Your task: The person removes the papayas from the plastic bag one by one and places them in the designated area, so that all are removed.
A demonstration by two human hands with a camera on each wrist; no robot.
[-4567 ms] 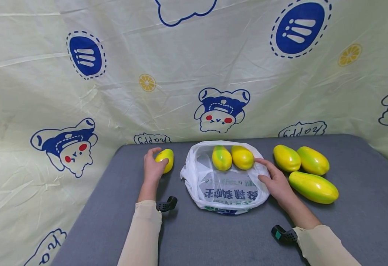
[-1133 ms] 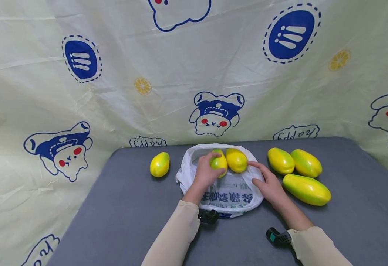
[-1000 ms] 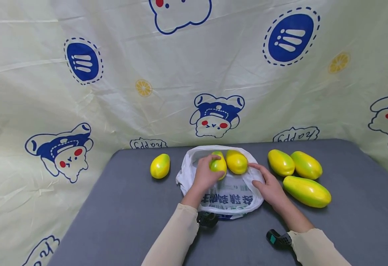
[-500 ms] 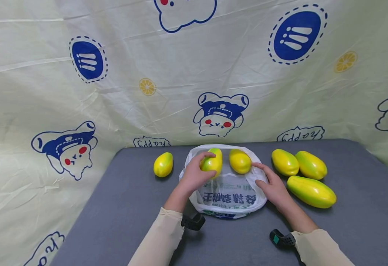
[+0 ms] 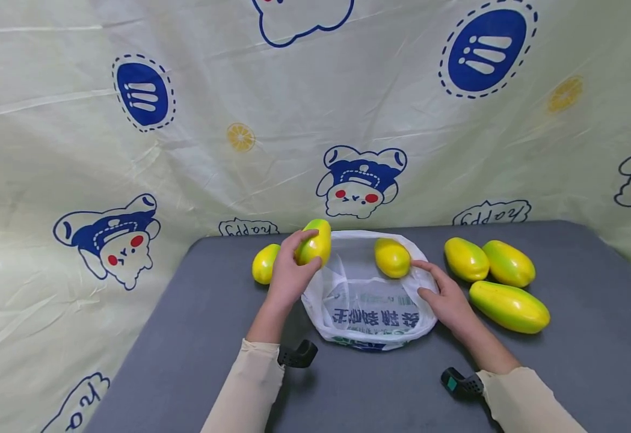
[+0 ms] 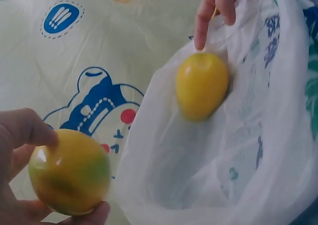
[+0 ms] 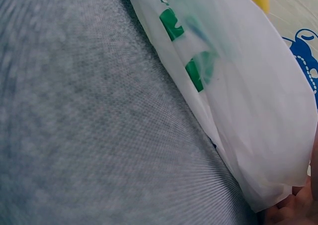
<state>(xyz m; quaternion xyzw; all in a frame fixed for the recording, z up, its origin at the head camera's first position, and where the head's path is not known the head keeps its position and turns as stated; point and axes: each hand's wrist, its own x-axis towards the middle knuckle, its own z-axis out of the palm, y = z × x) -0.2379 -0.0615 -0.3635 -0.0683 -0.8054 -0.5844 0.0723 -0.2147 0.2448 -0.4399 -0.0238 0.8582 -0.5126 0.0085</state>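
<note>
My left hand point(image 5: 289, 273) grips a yellow-green mango point(image 5: 317, 242), thumb on one side and fingers on the other, raised over the left rim of a white plastic bag point(image 5: 342, 328). In the left wrist view the held mango point(image 6: 69, 173) shows its rounded end. A second mango point(image 5: 393, 258) lies inside the bag, near its back right. At the bag's right rim, my right hand point(image 5: 447, 300) holds the edge, its index fingertip close to that mango. Partly covered by my left hand, another mango point(image 5: 263, 264) rests on the table left of the bag.
Right of the bag, two mangoes point(image 5: 465, 258) point(image 5: 509, 263) lie side by side behind a longer papaya-like fruit point(image 5: 510, 307). A grey cloth covers the table point(image 5: 364, 391). A printed curtain point(image 5: 288, 180) hangs along the back edge.
Earlier my left hand let go of a mango on the table at left. It then gripped the left mango inside the bag and lifted it up and leftward. My right hand stays at the rim.
</note>
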